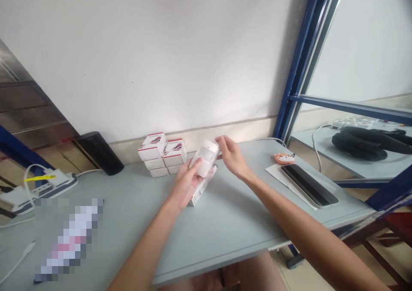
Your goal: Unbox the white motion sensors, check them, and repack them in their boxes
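My left hand (pixel 186 180) grips a white motion sensor (pixel 206 158), its thumb laid across the front. At the sensor's upper right edge, my right hand (pixel 230 153) has thumb and fingers pinched together. What sits in that pinch is too small and blurred to make out; it may be clear wrapping on the sensor. Below the sensor, a white printed box (pixel 201 190) rests on the grey table (pixel 225 231), partly hidden by my left hand. Just left of the hands stand several stacked small white boxes (pixel 152 147) with red edges.
A black cylinder (pixel 99 153) and a power strip (pixel 48 190) with cables are at the left. Nearer lies a pixelated item (pixel 69 244). On the right are a black slab-like device (pixel 309 183) on white paper (pixel 273 171) and an orange item (pixel 284 158). A blue-framed mirror (pixel 357 46) stands behind.
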Tool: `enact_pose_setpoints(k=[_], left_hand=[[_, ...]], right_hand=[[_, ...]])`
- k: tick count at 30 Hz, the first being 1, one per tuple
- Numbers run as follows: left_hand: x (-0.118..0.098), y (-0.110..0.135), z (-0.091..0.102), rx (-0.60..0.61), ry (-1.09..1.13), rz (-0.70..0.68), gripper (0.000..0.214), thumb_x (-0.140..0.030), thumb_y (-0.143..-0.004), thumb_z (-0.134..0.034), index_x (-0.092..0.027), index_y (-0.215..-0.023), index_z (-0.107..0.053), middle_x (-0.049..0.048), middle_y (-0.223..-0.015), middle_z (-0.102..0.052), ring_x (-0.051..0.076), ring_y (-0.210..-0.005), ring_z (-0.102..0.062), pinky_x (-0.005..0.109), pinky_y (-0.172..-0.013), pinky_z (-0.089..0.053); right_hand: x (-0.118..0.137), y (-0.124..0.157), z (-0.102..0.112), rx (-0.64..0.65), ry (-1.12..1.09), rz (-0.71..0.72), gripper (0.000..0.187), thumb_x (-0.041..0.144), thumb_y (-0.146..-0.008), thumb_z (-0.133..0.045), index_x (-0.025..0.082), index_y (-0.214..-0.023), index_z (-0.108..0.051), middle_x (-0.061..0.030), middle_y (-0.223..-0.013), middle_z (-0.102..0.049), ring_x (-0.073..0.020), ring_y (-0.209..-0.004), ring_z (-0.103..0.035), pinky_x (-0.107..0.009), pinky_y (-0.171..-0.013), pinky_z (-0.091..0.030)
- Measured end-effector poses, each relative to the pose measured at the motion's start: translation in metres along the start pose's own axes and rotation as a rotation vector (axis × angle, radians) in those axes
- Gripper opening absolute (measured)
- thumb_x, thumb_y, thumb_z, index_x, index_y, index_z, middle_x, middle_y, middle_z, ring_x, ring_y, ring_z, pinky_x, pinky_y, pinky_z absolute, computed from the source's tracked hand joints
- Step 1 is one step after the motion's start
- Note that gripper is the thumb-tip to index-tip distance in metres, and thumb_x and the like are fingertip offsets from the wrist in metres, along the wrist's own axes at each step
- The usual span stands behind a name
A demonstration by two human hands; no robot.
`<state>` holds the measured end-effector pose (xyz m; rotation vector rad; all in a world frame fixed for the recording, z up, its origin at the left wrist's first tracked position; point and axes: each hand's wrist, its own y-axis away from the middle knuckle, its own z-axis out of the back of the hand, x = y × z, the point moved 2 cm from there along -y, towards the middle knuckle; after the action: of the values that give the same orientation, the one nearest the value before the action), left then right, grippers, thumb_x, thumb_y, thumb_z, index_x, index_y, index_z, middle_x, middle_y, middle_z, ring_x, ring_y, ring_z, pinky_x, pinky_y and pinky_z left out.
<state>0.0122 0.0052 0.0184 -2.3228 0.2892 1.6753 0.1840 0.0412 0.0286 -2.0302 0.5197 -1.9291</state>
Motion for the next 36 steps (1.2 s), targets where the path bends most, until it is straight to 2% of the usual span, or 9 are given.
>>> enact_pose_setpoints(k=[3, 7, 13, 18, 22, 25, 29, 33, 36], left_hand=[[-0.003, 0.001, 0.008, -0.052, 0.041, 0.008, 0.046, -0.042, -0.092, -0.072, -0.015, -0.128, -0.067, 0.0146, -0.126, -0.073, 0.027, -0.109, -0.071, 0.050, -0.109, -0.053], [-0.004, 0.004, 0.007, 0.071, 0.027, 0.087, 0.047, -0.041, -0.092, -0.072, -0.020, -0.134, -0.065, 0.0145, -0.135, -0.069, 0.031, -0.118, -0.070, 0.053, -0.111, -0.052], [-0.003, 0.004, 0.006, 0.105, -0.042, 0.187, 0.044, -0.046, -0.094, -0.069, -0.015, -0.125, -0.068, 0.0181, -0.129, -0.071, 0.031, -0.109, -0.075, 0.048, -0.106, -0.056], [-0.003, 0.001, 0.012, 0.053, -0.085, 0.186, 0.050, -0.039, -0.092, -0.073, -0.020, -0.136, -0.060, 0.0150, -0.132, -0.071, 0.030, -0.109, -0.075, 0.048, -0.110, -0.053], [-0.006, 0.003, 0.016, 0.026, -0.062, 0.192, 0.055, -0.035, -0.090, -0.074, -0.021, -0.139, -0.053, 0.0157, -0.133, -0.070, 0.030, -0.109, -0.075, 0.049, -0.109, -0.053], [-0.011, 0.005, 0.014, 0.028, 0.001, 0.136, 0.049, -0.032, -0.091, -0.072, -0.026, -0.133, -0.048, 0.0109, -0.125, -0.072, 0.028, -0.105, -0.076, 0.045, -0.100, -0.055], [-0.014, 0.006, 0.010, 0.005, 0.028, 0.066, 0.041, -0.031, -0.088, -0.068, -0.030, -0.121, -0.042, 0.0034, -0.107, -0.071, 0.020, -0.085, -0.074, 0.034, -0.076, -0.055], [-0.009, 0.003, 0.010, -0.074, -0.080, -0.043, 0.036, -0.033, -0.088, -0.060, -0.032, -0.115, -0.037, -0.0030, -0.090, -0.063, 0.013, -0.064, -0.061, 0.027, -0.060, -0.044], [-0.002, 0.001, 0.013, -0.104, -0.211, -0.100, 0.036, -0.034, -0.089, -0.055, -0.033, -0.119, -0.035, -0.0064, -0.078, -0.057, 0.013, -0.060, -0.057, 0.027, -0.059, -0.042]], right_hand=[[0.009, 0.002, 0.002, 0.107, 0.161, 0.101, 0.042, 0.063, -0.092, -0.060, 0.021, -0.088, -0.067, -0.0047, -0.102, -0.064, -0.0181, -0.092, -0.062, -0.029, -0.074, -0.055], [0.010, -0.003, 0.011, 0.179, 0.113, 0.009, 0.041, 0.061, -0.088, -0.066, 0.020, -0.083, -0.068, -0.0017, -0.079, -0.065, -0.0144, -0.071, -0.057, -0.028, -0.064, -0.049], [-0.009, -0.020, 0.035, -0.198, 0.096, -0.003, 0.036, 0.056, -0.085, -0.068, 0.020, -0.091, -0.069, -0.0013, -0.078, -0.066, -0.0130, -0.061, -0.057, -0.027, -0.055, -0.046], [-0.039, -0.032, 0.054, -0.319, 0.147, -0.048, 0.031, 0.047, -0.083, -0.067, 0.021, -0.100, -0.066, -0.0013, -0.086, -0.069, -0.0138, -0.062, -0.061, -0.028, -0.059, -0.048], [-0.060, -0.039, 0.083, -0.544, 0.306, -0.062, 0.032, 0.046, -0.089, -0.055, 0.020, -0.105, -0.065, -0.0053, -0.096, -0.070, -0.0165, -0.072, -0.062, -0.029, -0.066, -0.049], [-0.080, -0.039, 0.095, -0.445, 0.571, -0.180, 0.030, 0.041, -0.093, -0.052, 0.021, -0.110, -0.065, -0.0079, -0.099, -0.071, -0.0205, -0.081, -0.065, -0.035, -0.078, -0.051], [-0.096, -0.032, 0.086, -0.292, 0.689, -0.225, 0.027, 0.036, -0.085, -0.068, 0.019, -0.106, -0.070, -0.0142, -0.106, -0.071, -0.0295, -0.099, -0.066, -0.047, -0.097, -0.048], [-0.065, -0.026, 0.059, -0.272, 0.775, 0.062, 0.040, 0.043, -0.091, -0.064, 0.019, -0.123, -0.069, -0.0180, -0.131, -0.062, -0.0328, -0.123, -0.057, -0.051, -0.110, -0.039], [-0.036, -0.019, 0.032, -0.007, 0.471, 0.041, 0.040, 0.054, -0.098, -0.050, 0.024, -0.113, -0.072, -0.0092, -0.110, -0.070, -0.0218, -0.092, -0.065, -0.039, -0.090, -0.052]])
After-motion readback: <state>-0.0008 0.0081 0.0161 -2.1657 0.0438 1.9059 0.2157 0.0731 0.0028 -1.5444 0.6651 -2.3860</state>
